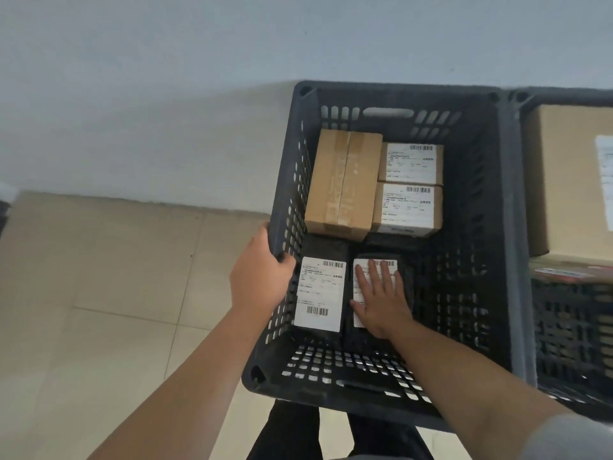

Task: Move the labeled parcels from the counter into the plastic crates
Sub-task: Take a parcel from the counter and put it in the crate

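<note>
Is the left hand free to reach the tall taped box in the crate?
Probably not yet: the left hand grips the crate rim. Once released, nothing covers the taped box.

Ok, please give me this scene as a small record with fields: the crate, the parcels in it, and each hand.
crate: dark plastic crate, on the floor
far parcels: taped cardboard box; two labeled boxes
near parcels: two black bags, left bag and right bag, labels up
left hand: grips the crate's left rim
right hand: flat on the right bag
second crate: to the right, holding a big box
</note>
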Tool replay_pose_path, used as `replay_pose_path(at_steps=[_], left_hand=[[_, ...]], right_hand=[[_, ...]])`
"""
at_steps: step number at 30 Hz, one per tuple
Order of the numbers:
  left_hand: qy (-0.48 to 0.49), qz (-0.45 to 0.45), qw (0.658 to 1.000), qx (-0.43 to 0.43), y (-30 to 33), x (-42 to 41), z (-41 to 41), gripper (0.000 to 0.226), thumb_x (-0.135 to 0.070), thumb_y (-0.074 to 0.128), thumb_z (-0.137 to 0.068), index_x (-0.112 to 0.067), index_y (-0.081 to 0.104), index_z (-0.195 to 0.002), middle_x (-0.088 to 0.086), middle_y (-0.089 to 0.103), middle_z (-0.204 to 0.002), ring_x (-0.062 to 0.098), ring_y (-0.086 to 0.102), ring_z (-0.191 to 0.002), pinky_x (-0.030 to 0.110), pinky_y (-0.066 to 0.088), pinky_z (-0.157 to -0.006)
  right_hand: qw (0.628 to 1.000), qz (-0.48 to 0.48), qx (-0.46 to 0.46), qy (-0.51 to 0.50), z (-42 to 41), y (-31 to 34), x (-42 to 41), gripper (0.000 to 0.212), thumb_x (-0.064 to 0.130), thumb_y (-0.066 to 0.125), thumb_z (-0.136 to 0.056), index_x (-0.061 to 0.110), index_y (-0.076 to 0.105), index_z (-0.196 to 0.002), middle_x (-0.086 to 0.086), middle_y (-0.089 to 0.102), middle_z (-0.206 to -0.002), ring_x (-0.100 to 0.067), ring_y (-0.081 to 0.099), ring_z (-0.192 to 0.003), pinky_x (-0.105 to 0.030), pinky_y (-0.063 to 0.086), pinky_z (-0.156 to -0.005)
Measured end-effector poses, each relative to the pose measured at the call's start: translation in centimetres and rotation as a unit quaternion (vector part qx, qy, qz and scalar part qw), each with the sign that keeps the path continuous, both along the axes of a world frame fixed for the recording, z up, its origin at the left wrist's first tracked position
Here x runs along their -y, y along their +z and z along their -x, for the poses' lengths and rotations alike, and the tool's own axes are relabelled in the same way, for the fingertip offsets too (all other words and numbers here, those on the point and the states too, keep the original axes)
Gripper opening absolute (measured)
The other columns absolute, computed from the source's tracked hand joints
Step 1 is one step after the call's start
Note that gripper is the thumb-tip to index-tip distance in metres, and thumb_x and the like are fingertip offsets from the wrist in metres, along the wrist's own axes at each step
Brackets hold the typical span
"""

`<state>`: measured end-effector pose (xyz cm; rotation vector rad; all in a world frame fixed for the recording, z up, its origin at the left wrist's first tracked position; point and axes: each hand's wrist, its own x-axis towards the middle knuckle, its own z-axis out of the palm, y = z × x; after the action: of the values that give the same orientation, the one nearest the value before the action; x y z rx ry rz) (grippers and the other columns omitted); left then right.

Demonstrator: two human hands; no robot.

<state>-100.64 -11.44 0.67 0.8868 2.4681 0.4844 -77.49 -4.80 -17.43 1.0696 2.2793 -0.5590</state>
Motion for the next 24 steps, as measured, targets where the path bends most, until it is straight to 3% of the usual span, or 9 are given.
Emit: replay_pose_path(at_steps=[5,7,9,11,14,16,19,22,24], left_hand=[[-0.002,0.003,1.0,0.008,0.5,0.0,-0.1,0.034,-0.027,0.067,-0.093,-0.022,0.053,-0.123,-0.002,0.065,-0.104,0.024,0.064,-0.088,0.037,0.05,-0.072],[-0.015,-0.009,1.0,0.023,0.7,0.1,-0.1,0.043,-0.025,0.066,-0.095,-0.019,0.05,-0.134,-0.001,0.065,-0.108,0.023,0.062,-0.086,0.034,0.046,-0.069],[-0.027,-0.012,0.999,0.037,0.9,0.2,0.0,0.056,-0.026,0.067,-0.095,-0.016,0.044,-0.146,0.005,0.064,-0.122,0.026,0.064,-0.098,0.037,0.051,-0.075],[-0.043,-0.022,0.998,0.039,1.1,0.2,0.1,0.07,-0.028,0.069,-0.093,-0.016,0.035,-0.154,0.012,0.055,-0.138,0.033,0.059,-0.118,0.047,0.054,-0.094],[-0.089,-0.038,0.995,-0.004,1.1,0.7,0.0,0.09,-0.033,0.073,-0.091,-0.023,0.017,-0.161,0.017,0.033,-0.16,0.039,0.031,-0.148,0.053,0.036,-0.119],[-0.129,-0.07,0.989,-0.037,1.2,1.3,-0.1,0.095,-0.034,0.074,-0.091,-0.027,0.013,-0.163,0.019,0.019,-0.167,0.04,0.015,-0.156,0.054,0.023,-0.124],[-0.173,-0.171,0.968,-0.065,2.0,2.2,-0.9,0.09,-0.023,0.076,-0.087,-0.028,0.023,-0.16,0.021,0.017,-0.167,0.041,0.012,-0.156,0.058,0.018,-0.123],[-0.17,-0.208,0.963,0.009,4.0,3.5,-3.7,0.081,-0.02,0.076,-0.087,-0.028,0.033,-0.156,0.016,0.024,-0.165,0.036,0.021,-0.154,0.056,0.024,-0.122],[-0.197,-0.198,0.949,0.144,5.3,4.3,-6.3,0.066,-0.02,0.073,-0.092,-0.03,0.042,-0.149,0.007,0.035,-0.161,0.027,0.034,-0.147,0.05,0.038,-0.118]], right_hand=[[0.989,0.062,-0.065,-0.118,0.9,6.7,-2.2,0.061,0.047,0.037,-0.109,0.026,0.023,-0.164,-0.004,0.017,-0.174,-0.027,0.014,-0.16,-0.047,0.014,-0.128],[0.956,0.081,-0.128,-0.251,1.2,10.3,-2.3,0.056,0.041,0.049,-0.106,0.026,0.037,-0.159,-0.004,0.04,-0.165,-0.028,0.046,-0.144,-0.039,0.047,-0.104],[0.911,0.093,-0.19,-0.353,1.3,13.7,-1.4,0.052,0.037,0.053,-0.106,0.027,0.043,-0.156,-0.003,0.051,-0.155,-0.019,0.063,-0.113,-0.026,0.048,-0.072],[0.877,0.077,-0.25,-0.403,1.0,16.7,0.2,0.046,0.034,0.055,-0.105,0.025,0.051,-0.15,0.0,0.058,-0.148,-0.01,0.063,-0.1,-0.019,0.047,-0.07],[0.81,0.052,-0.323,-0.487,0.1,20.6,4.3,0.037,0.029,0.06,-0.104,0.022,0.061,-0.14,0.002,0.066,-0.137,-0.017,0.062,-0.124,-0.03,0.052,-0.095],[0.775,0.033,-0.355,-0.522,-1.0,22.7,7.6,0.028,0.026,0.061,-0.104,0.026,0.066,-0.131,0.009,0.07,-0.126,-0.013,0.064,-0.12,-0.029,0.053,-0.096],[0.723,-0.014,-0.401,-0.562,-3.2,25.4,12.4,0.02,0.022,0.062,-0.103,0.03,0.073,-0.118,0.019,0.073,-0.112,-0.001,0.066,-0.109,-0.029,0.052,-0.098],[0.669,-0.044,-0.433,-0.603,-5.2,27.8,16.5,0.02,0.02,0.063,-0.103,0.032,0.076,-0.111,0.017,0.077,-0.105,-0.003,0.07,-0.104,-0.031,0.054,-0.095],[0.627,-0.062,-0.446,-0.636,-6.5,29.2,18.7,0.019,0.02,0.063,-0.102,0.03,0.078,-0.109,0.014,0.078,-0.103,-0.008,0.071,-0.103,-0.035,0.056,-0.093]])
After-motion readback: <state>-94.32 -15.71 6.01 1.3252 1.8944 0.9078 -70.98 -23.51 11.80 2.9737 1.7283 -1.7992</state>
